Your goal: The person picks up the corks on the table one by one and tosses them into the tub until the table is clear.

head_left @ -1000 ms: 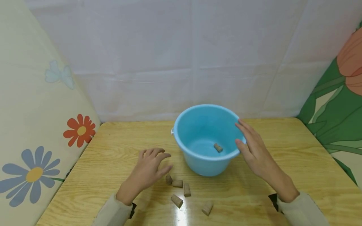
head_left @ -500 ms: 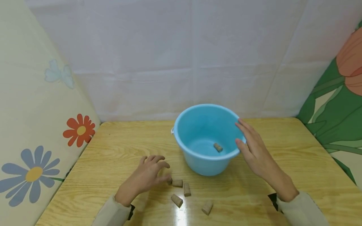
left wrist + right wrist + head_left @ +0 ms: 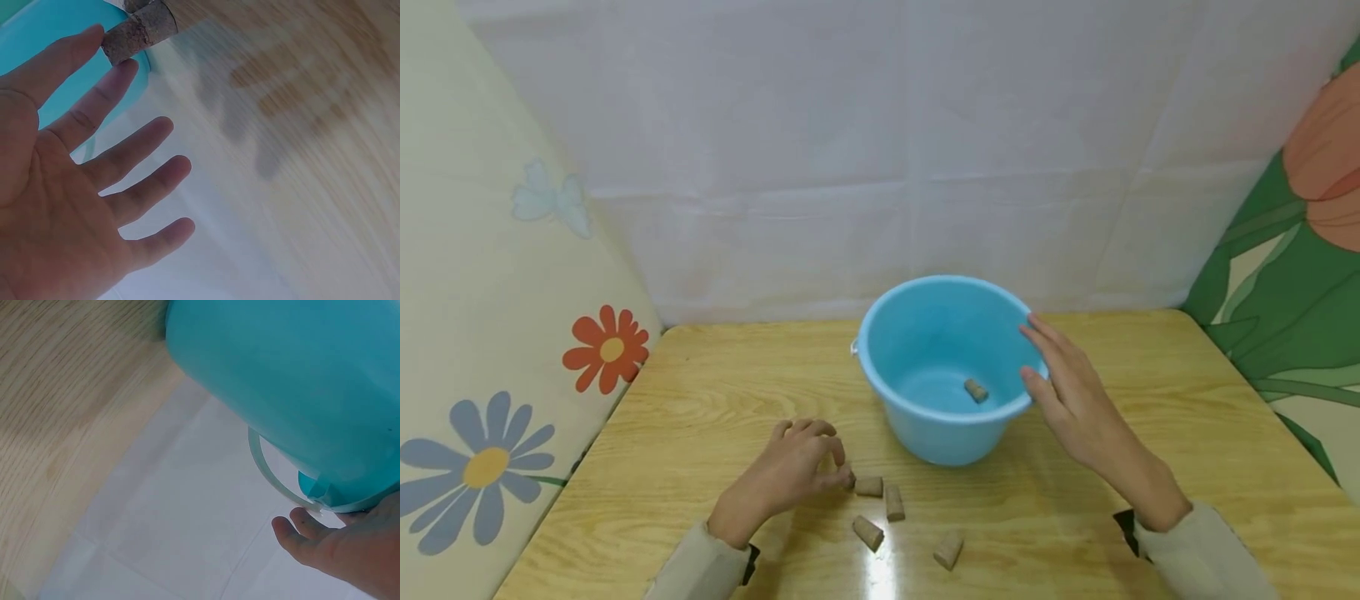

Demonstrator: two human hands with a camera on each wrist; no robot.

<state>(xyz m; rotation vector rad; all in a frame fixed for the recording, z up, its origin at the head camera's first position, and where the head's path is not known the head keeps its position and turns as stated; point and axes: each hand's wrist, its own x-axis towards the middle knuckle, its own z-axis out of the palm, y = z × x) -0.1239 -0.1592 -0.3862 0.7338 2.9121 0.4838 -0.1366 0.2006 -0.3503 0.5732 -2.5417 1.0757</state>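
My left hand (image 3: 790,471) is low over the table, left of the bucket. Its thumb and index finger pinch one end of a cork (image 3: 139,32), and the other three fingers are spread apart in the left wrist view. From the head that cork is mostly hidden behind the thumb. At the right side of the light-blue bucket (image 3: 947,437), my right hand (image 3: 1078,408) holds the rim, with thumb and fingertips over its edge. A single cork (image 3: 976,390) lies on the bucket's floor. The right wrist view shows the bucket's outer wall and its pale handle (image 3: 269,472).
Several loose corks lie on the wooden table (image 3: 715,375) in front of the bucket, among them one cork (image 3: 869,487) beside the left thumb and another cork (image 3: 949,550) nearer the front. A white cloth (image 3: 775,167) hangs behind; flower-patterned panels (image 3: 482,333) flank the table.
My left hand has come down slightly, and its thumb and index finger have closed on the leftmost cork. The right hand keeps its place on the bucket's rim.
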